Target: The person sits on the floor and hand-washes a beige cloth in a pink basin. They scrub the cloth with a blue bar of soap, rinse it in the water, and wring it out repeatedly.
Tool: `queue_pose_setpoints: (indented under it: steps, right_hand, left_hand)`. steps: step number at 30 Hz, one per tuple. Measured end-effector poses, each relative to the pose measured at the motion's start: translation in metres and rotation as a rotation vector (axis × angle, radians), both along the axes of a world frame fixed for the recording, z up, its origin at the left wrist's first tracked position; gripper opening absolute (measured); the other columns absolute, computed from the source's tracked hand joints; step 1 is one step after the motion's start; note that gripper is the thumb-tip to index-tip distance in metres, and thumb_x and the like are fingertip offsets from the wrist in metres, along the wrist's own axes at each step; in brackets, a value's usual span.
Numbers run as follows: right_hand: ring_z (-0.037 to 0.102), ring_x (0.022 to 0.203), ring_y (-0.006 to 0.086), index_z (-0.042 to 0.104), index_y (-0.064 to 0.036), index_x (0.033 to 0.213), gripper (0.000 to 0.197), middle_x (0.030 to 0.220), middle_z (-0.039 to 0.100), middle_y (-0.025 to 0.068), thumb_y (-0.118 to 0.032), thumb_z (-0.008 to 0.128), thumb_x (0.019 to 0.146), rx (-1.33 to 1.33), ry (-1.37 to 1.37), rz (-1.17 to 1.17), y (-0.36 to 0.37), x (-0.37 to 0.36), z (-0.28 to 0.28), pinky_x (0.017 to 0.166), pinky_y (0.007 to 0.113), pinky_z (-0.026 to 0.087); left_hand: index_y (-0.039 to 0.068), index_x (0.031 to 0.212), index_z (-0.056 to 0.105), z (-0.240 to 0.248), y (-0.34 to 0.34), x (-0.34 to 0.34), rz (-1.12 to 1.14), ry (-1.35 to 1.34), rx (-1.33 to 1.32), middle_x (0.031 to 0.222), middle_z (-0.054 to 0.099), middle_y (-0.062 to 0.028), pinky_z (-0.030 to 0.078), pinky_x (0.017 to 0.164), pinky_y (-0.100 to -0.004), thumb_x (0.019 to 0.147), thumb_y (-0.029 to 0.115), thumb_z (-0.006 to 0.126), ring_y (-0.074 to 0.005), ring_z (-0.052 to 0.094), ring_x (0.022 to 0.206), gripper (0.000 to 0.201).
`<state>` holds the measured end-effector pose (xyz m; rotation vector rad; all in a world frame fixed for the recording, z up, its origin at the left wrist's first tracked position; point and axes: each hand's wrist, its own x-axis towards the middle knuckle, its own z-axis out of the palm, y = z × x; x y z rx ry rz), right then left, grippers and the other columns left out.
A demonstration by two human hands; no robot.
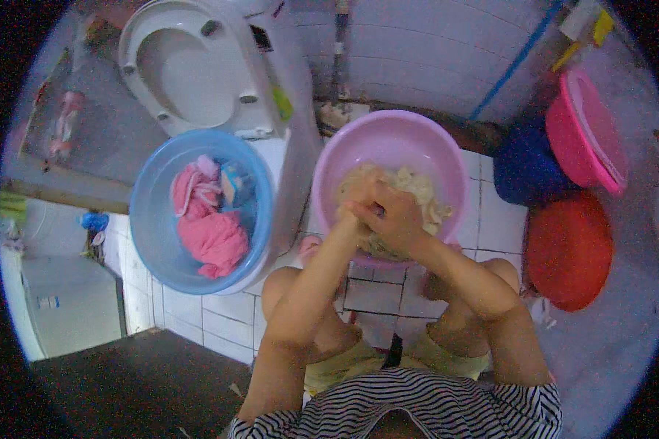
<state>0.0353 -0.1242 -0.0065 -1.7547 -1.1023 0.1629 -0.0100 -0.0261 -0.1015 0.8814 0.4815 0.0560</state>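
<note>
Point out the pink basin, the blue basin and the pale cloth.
Pink basin [417,135], head view, bare inner wall.
Blue basin [152,219], head view, left inner wall.
Pale cloth [426,192], head view, bunched part right of the hands.

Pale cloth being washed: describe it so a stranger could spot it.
Find the toilet at top left; two basins sit below it. The pale cloth is in the pink basin, gripped by both hands. The blue basin holds pink clothes instead.
</note>
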Motion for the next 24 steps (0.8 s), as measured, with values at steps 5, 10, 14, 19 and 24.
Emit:
queue_pose_setpoints:
  steps: [5, 10, 14, 19, 24]
  right_hand:
    - [0.052, 0.054, 0.0271, 0.056, -0.0015, 0.070, 0.027, 0.062, 0.053, 0.0149, -0.024, 0.054, 0.085, -0.151, -0.021, -0.338, 0.004, 0.036, -0.011, 0.055, 0.037, 0.042]
    - [0.043, 0.050, 0.0239, 0.052, -0.0004, 0.066, 0.036, 0.057, 0.044, 0.0154, -0.027, 0.046, 0.090, -0.071, -0.078, -0.188, 0.007, -0.004, -0.032, 0.051, 0.040, 0.035]
    - [0.049, 0.057, 0.0256, 0.052, -0.0006, 0.067, 0.038, 0.061, 0.048, 0.0182, -0.029, 0.044, 0.090, -0.140, 0.011, -0.309, 0.006, 0.040, -0.034, 0.055, 0.039, 0.037]
    - [0.042, 0.056, 0.0231, 0.049, 0.0009, 0.068, 0.035, 0.059, 0.042, 0.0137, -0.024, 0.041, 0.092, -0.087, -0.337, -0.246, 0.002, 0.008, -0.057, 0.054, 0.036, 0.034]
    - [0.037, 0.053, 0.0166, 0.048, -0.0001, 0.067, 0.036, 0.057, 0.038, 0.0091, -0.024, 0.042, 0.093, 0.022, -0.239, -0.218, 0.000, 0.038, -0.032, 0.050, 0.032, 0.033]
  left_hand:
    - [0.007, 0.111, 0.052, 0.066, -0.033, -0.002, -0.052, 0.019, 0.300, 0.105, 0.054, -0.0043, 0.044, 0.082, -0.0313, 0.091, 0.033, 0.040, -0.0139, 0.050, 0.097, 0.035]
    - [0.003, 0.115, 0.050, -0.020, -0.031, -0.008, 0.044, -0.253, -0.235, 0.110, 0.053, -0.0056, 0.041, 0.088, -0.0309, 0.093, 0.032, 0.036, -0.0142, 0.049, 0.101, 0.039]
    - [0.004, 0.116, 0.049, 0.044, -0.043, -0.001, 0.002, -0.032, 0.182, 0.109, 0.053, -0.0045, 0.041, 0.087, -0.0295, 0.093, 0.031, 0.036, -0.0135, 0.050, 0.099, 0.038]
    - [0.003, 0.116, 0.049, -0.029, -0.028, -0.010, -0.103, -0.516, -0.299, 0.109, 0.053, -0.0041, 0.042, 0.084, -0.0289, 0.092, 0.031, 0.037, -0.0138, 0.049, 0.098, 0.039]
    - [0.004, 0.112, 0.051, 0.065, -0.048, -0.009, 0.060, 0.101, 0.034, 0.102, 0.055, -0.0037, 0.044, 0.080, -0.0298, 0.091, 0.032, 0.039, -0.0149, 0.053, 0.090, 0.037]
